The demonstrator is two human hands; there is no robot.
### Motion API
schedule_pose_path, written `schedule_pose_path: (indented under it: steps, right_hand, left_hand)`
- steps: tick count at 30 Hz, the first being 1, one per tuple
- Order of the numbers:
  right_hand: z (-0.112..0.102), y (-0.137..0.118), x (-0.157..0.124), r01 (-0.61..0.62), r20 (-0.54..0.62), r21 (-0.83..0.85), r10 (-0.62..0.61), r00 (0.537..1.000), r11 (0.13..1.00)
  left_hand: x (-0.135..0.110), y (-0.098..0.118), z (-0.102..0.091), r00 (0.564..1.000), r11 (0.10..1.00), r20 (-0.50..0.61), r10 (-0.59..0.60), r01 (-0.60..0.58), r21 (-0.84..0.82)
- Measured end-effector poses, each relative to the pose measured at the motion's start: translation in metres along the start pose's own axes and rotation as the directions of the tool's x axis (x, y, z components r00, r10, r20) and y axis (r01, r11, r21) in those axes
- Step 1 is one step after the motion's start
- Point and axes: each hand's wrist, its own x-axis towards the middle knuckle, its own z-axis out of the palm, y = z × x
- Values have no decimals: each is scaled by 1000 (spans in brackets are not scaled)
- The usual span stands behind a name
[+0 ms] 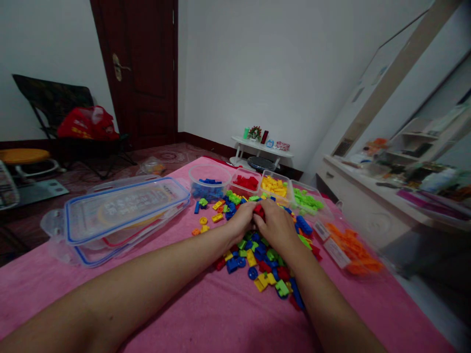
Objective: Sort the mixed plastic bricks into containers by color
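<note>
Over a mixed heap of toy building blocks [253,250], my two hands meet around a red building block [259,211]. My right hand [276,221] is closed, its thumb and fingers curled about the block. On the block's other side, my left hand [242,220] is closed with its fingertips pressed to it; some of those fingers are hidden. Blue, yellow, green and red pieces lie loose beneath and around both hands. Just beyond them stand a round tub [209,169] of blue blocks and boxes of red blocks [246,183], yellow blocks [274,186] and green blocks [307,200].
Stacked clear lids [127,211] with coloured seals lie on the left of the pink-covered table [176,304]. A clear box of orange pieces [353,250] sits at the right. Beyond are a door [142,63], a low white shelf [263,146] and a cluttered dresser [371,191].
</note>
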Motion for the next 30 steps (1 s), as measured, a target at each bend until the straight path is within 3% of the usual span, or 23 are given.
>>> schedule_pose_path:
  steps: [30]
  right_hand:
    - [0,-6,-3,15,-24,-32,-16,1000,999]
  left_hand:
    - [2,-9,-3,993,993,-49,109,-111,-31]
